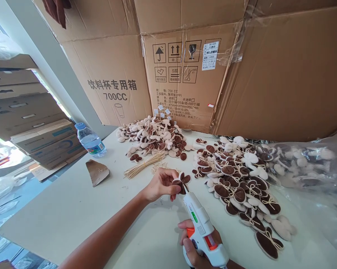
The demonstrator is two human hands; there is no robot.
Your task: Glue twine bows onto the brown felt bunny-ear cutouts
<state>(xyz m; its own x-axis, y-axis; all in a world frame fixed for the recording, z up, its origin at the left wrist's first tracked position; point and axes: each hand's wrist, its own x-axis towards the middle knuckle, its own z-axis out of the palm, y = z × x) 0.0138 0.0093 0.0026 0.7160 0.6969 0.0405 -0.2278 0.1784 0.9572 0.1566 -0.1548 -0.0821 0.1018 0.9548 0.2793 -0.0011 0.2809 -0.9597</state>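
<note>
Between the thumb and fingers of my left hand [162, 185] is a brown and cream fabric bunny-shaped piece [182, 180], held up over the table. My right hand [194, 248] is wrapped round a white hot glue gun [200, 218] with an orange trigger. The gun's nozzle points up and touches, or almost touches, the brown face of the piece. Just beyond my left hand lie a bundle of thin cream cords [144, 165] and some small cream bows [158, 168], partly hidden by the hand.
A heap of fabric pieces [154, 136] sits at the back. To the right lies a pile of pieces with cream bows [232, 175], beside a clear plastic bag [305, 160]. A water bottle [91, 142] and cardboard scrap [97, 172] stand left. Cardboard [179, 82] walls the back.
</note>
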